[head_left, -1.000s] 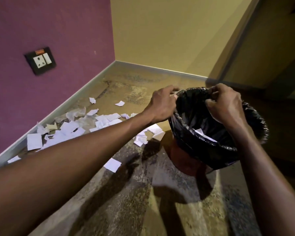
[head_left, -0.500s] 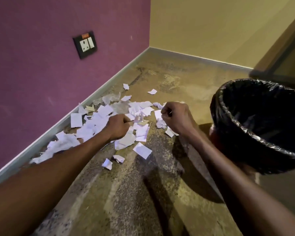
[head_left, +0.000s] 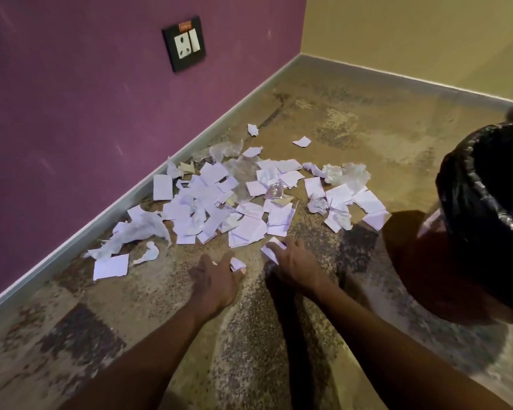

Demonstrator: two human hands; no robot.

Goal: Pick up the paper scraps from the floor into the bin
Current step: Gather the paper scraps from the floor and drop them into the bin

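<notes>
Several white paper scraps (head_left: 249,199) lie strewn on the speckled floor (head_left: 367,119) by the purple wall, some flat, some crumpled. My left hand (head_left: 216,279) is down at the near edge of the pile and pinches a small crumpled scrap (head_left: 238,264) between thumb and fingers. Just to its right, my right hand (head_left: 293,263) has its fingertips curled on a flat white scrap (head_left: 270,252) lying on the floor. The bin (head_left: 456,184), lined with a black plastic bag, stands at the right, close to my right forearm.
A grey skirting board (head_left: 71,247) runs along the purple wall on the left, with a black socket plate (head_left: 184,42) above it. The yellow wall closes the corner at the back. One loose square scrap (head_left: 111,266) lies apart at the near left.
Both hands left the bin's rim, reached into the scrap pile, then drew back to its near edge, each now on a scrap. The view has swung left and down.
</notes>
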